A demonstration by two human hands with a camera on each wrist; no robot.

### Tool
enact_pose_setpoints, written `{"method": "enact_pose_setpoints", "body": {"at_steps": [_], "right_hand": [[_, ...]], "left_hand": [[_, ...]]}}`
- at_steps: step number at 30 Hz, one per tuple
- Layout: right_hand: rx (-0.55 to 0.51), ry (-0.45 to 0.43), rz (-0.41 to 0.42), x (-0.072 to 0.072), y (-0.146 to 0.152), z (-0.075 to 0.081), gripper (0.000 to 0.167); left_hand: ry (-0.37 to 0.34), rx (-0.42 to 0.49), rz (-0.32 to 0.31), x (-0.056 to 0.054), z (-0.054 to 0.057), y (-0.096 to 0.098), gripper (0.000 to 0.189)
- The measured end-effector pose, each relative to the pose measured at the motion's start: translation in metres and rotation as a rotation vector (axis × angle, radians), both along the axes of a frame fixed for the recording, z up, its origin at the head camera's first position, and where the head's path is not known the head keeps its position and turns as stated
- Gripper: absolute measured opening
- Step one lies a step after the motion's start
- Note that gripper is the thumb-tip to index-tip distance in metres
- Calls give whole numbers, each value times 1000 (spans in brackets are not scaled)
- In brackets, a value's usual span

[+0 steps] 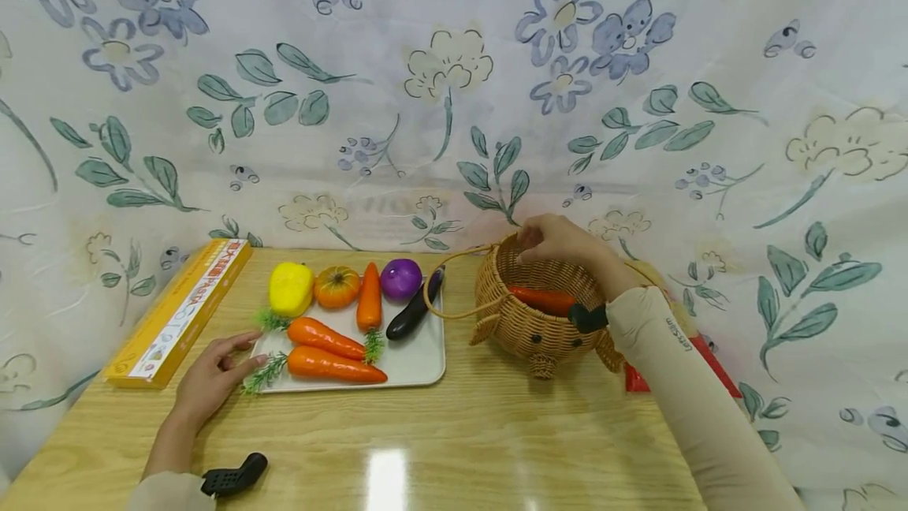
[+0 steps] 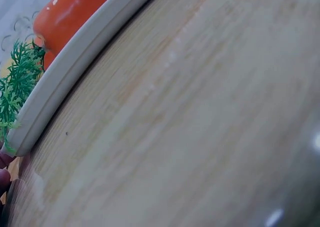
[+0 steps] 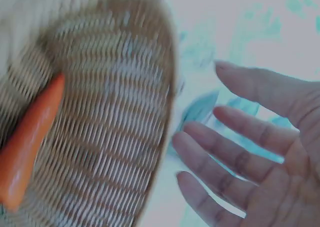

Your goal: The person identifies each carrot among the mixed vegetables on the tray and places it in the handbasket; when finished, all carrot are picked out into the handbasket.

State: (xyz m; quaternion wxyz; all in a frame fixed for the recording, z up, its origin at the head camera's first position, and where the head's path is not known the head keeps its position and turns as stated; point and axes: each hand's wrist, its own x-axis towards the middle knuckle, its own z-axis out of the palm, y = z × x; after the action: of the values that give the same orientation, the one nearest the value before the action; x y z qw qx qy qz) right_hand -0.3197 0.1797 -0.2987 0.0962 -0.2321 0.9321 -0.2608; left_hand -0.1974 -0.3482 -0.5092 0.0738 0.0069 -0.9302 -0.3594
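A wicker basket point(image 1: 546, 330) with an animal snout stands right of centre, a carrot point(image 1: 542, 300) lying inside it. My right hand point(image 1: 556, 247) is over the basket's far rim; in the right wrist view the right hand point(image 3: 250, 152) has spread fingers and holds nothing. On the left, my left hand point(image 1: 216, 377) touches the left edge of a white tray point(image 1: 418, 373), beside the green carrot tops point(image 1: 264, 375). Two carrots point(image 1: 333, 365) lie at the tray's front. Behind them are a yellow pepper point(image 1: 291, 289), a small pumpkin point(image 1: 336, 287), another carrot point(image 1: 369, 298), a purple onion point(image 1: 401, 280) and an eggplant point(image 1: 417, 314).
A long yellow pasta box point(image 1: 180, 314) lies left of the tray. The basket's looped handle point(image 1: 454, 314) leans toward the tray's right edge. Something red point(image 1: 638, 379) lies behind my right arm. A floral cloth point(image 1: 454, 124) hangs behind the wooden table point(image 1: 426, 440).
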Motion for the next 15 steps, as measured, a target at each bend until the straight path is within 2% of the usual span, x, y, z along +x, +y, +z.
{"method": "enact_pose_setpoints", "body": {"at_steps": [3, 7, 15], "right_hand": [[-84, 39, -18, 14, -20, -1, 34], [-144, 56, -35, 30, -50, -5, 29], [-217, 90, 44, 50, -97, -14, 27]], "left_hand": [[10, 2, -7, 0, 0, 0, 52], [31, 7, -11, -1, -1, -1, 50], [30, 14, 0, 0, -1, -3, 50]]}}
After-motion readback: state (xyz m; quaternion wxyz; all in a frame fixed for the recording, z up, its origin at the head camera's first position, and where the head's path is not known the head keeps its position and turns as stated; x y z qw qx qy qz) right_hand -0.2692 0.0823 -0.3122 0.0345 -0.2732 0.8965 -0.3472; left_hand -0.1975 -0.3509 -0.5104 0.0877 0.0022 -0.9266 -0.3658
